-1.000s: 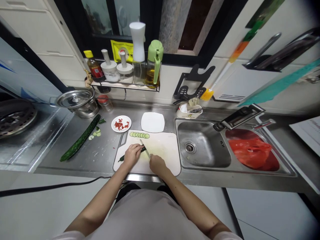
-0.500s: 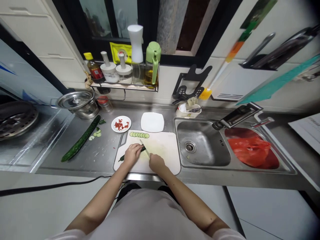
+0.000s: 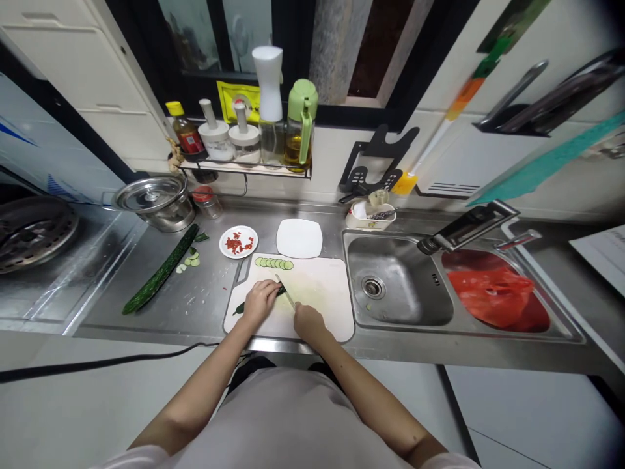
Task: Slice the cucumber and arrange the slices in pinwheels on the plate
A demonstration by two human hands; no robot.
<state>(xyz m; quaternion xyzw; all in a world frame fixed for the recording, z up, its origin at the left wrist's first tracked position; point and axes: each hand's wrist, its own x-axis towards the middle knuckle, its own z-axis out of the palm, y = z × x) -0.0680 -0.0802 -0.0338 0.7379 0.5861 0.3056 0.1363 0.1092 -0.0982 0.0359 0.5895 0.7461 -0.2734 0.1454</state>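
Observation:
On the white cutting board my left hand grips a dark green piece of cucumber, its fingers wrapped over the middle. The tapered end sticks out to the left of the hand, and a short bit shows on the right. My right hand is closed round the handle of a knife; the blade points up and left and stands against the cucumber's right end. Behind the hands a row of overlapping cucumber slices lies along the board's far edge.
A whole cucumber and some offcuts lie to the left. Beyond the board are a plate of chopped red pieces and a white plate. The sink is at right, with a red plastic bag in its second basin.
The whole view has shifted slightly. Both hands, the knife and the cucumber stay in nearly the same place on the board, with no clear new slice.

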